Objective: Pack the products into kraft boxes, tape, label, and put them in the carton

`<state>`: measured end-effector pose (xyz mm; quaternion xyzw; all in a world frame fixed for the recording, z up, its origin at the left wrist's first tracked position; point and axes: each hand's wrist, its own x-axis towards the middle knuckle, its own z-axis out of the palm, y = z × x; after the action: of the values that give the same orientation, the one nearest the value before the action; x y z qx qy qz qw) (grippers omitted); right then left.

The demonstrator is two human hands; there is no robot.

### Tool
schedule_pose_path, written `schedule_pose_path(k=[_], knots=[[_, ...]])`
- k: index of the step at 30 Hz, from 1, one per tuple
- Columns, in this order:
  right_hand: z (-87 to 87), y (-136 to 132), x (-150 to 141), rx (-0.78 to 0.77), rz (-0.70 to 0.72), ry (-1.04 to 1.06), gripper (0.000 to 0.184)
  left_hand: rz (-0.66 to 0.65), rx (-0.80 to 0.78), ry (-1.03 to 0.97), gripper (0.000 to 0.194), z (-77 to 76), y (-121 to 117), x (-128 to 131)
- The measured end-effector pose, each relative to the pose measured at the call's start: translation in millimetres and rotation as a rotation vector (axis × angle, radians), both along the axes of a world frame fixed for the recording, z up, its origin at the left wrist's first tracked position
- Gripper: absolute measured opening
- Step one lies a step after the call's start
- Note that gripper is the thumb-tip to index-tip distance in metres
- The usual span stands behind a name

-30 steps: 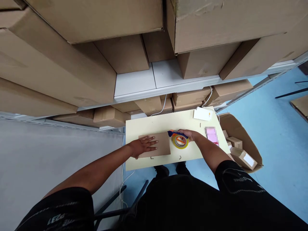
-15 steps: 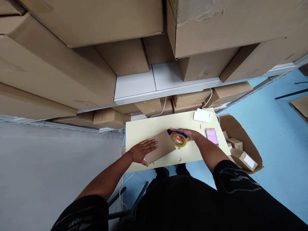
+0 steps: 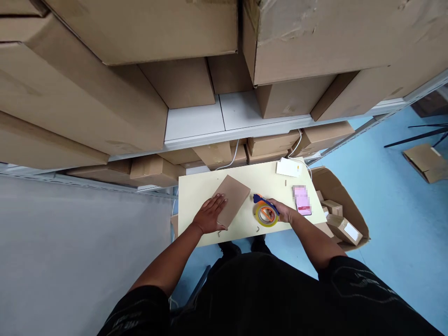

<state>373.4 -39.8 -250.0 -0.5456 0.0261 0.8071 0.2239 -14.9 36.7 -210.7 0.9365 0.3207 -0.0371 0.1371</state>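
A small brown cardboard box lies slanted on the pale yellow table. My left hand rests on its left side, fingers stretched out over the top and the thumb at the near corner. To the right of the box, my right hand is closed around the handle of a tape dispenser. It is blue and orange and carries a roll of yellowish tape. The dispenser is held just above the table, apart from the box.
On the table are a pink-screened phone, a white box and small scraps. A large open carton with small boxes stands to the right. Shelves stacked with cardboard boxes rise beyond the table's far edge.
The box has turned, its far end swinging away from me, with my left hand still on it. My right hand and the tape dispenser have moved right, off the box's end.
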Motion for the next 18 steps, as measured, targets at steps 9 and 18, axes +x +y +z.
schedule_pose_path(k=[9, 18], knots=[[3.8, -11, -24, -0.005, -0.063, 0.020, 0.050, 0.123, 0.017, 0.015, 0.128, 3.6, -20, 18], [1.1, -48, -48, -0.030, -0.091, 0.173, 0.053, 0.299, -0.031, 0.082, 0.123, 5.2, -43, 41]])
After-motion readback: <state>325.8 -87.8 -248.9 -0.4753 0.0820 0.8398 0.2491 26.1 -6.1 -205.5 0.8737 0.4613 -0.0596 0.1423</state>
